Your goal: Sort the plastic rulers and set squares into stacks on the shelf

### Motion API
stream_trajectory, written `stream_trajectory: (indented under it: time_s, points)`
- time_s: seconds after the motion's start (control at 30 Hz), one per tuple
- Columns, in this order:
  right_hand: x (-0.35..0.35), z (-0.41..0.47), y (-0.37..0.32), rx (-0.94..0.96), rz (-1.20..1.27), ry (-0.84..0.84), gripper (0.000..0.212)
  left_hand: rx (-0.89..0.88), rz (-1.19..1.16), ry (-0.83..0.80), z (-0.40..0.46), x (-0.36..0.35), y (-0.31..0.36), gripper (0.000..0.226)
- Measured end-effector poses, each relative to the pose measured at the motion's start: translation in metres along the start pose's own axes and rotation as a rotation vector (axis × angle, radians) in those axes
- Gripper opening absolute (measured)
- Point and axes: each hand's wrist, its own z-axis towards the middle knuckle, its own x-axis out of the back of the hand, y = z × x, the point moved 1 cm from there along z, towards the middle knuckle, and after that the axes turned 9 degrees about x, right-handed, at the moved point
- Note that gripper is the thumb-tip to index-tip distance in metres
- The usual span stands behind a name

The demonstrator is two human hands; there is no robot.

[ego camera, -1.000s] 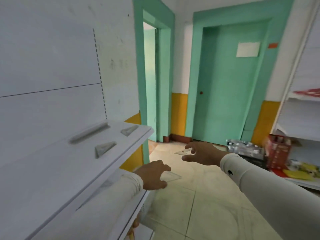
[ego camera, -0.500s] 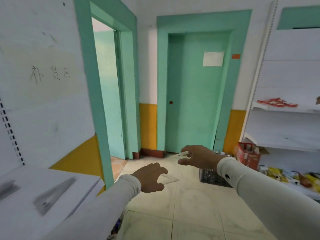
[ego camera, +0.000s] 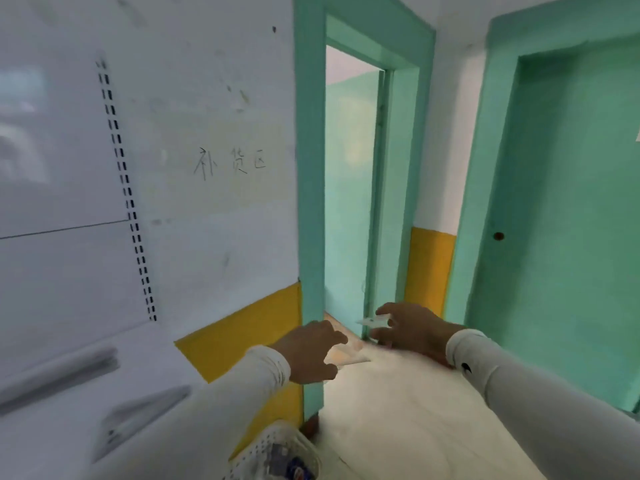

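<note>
1. While both hands hover beside the shelf (ego camera: 104,341), left hand (ego camera: 311,351) pinches a clear set square (ego camera: 349,356); right hand (ego camera: 412,327) pinches another piece (ego camera: 372,321).
2. Judged light, thin, stiff, slippery: hold by edges.
3. Blurred stacks (ego camera: 138,417) lie on the shelf.

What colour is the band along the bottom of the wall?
Yellow band, below white wall, seen in the head view.

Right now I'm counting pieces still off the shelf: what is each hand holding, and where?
Left hand holds a clear set square by one end; right hand pinches another clear piece at its near edge.
</note>
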Motion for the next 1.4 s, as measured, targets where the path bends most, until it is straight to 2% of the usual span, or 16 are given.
stream_trajectory:
  time_s: [0.13,0.3,0.47,0.67,0.87,1.07,1.3,1.4]
  points:
    - [-0.012,0.072,-0.040,0.251,-0.023,-0.079,0.068,0.252,0.020,0.047,-0.024,0.013,-0.053,0.060]
    - [-0.054,0.120,-0.142,0.561,-0.009,-0.254,0.070,0.590,-0.032,0.081,-0.113,0.012,-0.113,0.055]
    - [-0.092,0.120,-0.255,0.849,-0.032,-0.333,0.066,0.918,-0.093,0.097,-0.229,0.012,-0.147,0.059]
    - [-0.125,0.092,-0.346,1.073,-0.061,-0.303,0.055,1.139,-0.123,0.114,-0.335,0.012,-0.167,0.059]
    - [-0.148,0.076,-0.379,1.036,0.032,-0.350,0.061,1.138,-0.152,0.063,-0.374,0.001,-0.192,0.060]
    - [-0.158,0.075,-0.369,0.974,0.074,-0.356,0.065,1.040,-0.188,-0.012,-0.355,-0.010,-0.210,0.062]
    - [-0.155,0.085,-0.362,0.928,0.051,-0.353,0.064,1.021,-0.182,-0.134,-0.349,-0.014,-0.214,0.065]
    - [-0.153,0.083,-0.366,0.940,0.062,-0.350,0.062,1.032,-0.213,-0.133,-0.351,-0.014,-0.215,0.063]
